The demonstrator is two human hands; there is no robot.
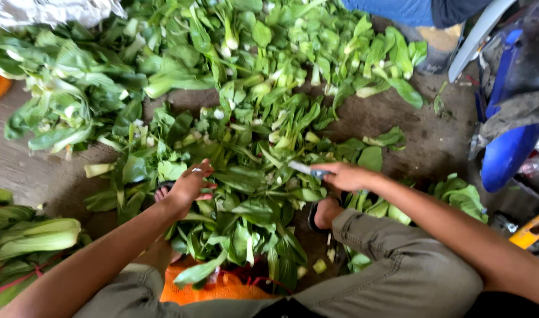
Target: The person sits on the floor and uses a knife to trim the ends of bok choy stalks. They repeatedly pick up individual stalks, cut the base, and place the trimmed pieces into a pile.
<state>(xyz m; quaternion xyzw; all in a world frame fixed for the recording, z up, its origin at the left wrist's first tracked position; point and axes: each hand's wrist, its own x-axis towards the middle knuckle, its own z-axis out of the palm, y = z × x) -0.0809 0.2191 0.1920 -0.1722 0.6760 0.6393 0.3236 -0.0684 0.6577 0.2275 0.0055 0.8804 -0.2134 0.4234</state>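
Left hand (190,185): it is reaching down into the loose pile of bok choy leaves (246,194) between the person's feet, fingers spread and curling onto the greens; it is touching them but not yet gripping a stalk.

Right hand (346,175): it is closing firmly around the handle of a small knife (308,170), with the blade pointing left toward the other hand.

Greens: the pile is lying on the dirt floor (434,141), spreading from the knees up to a bigger heap of whole bok choy heads (75,88) at upper left; a tied bundle (31,235) is sitting at the left edge.

Cut risk: I judge the blade is sitting near the reaching fingers, so a quick pull through a stem could be nicking them.

Foot risk: a sandalled foot (325,212) is resting just under the knife hand, half buried in leaves, so a dropped blade could be landing on it.

Dirt risk: trimmed pieces are lying on bare ground, so grit could be sticking to them.

Orange mesh sack (222,285): it is lying under the nearest leaves, between the knees.

Surroundings: a blue scooter (511,118) is standing at right, well apart from the hands.
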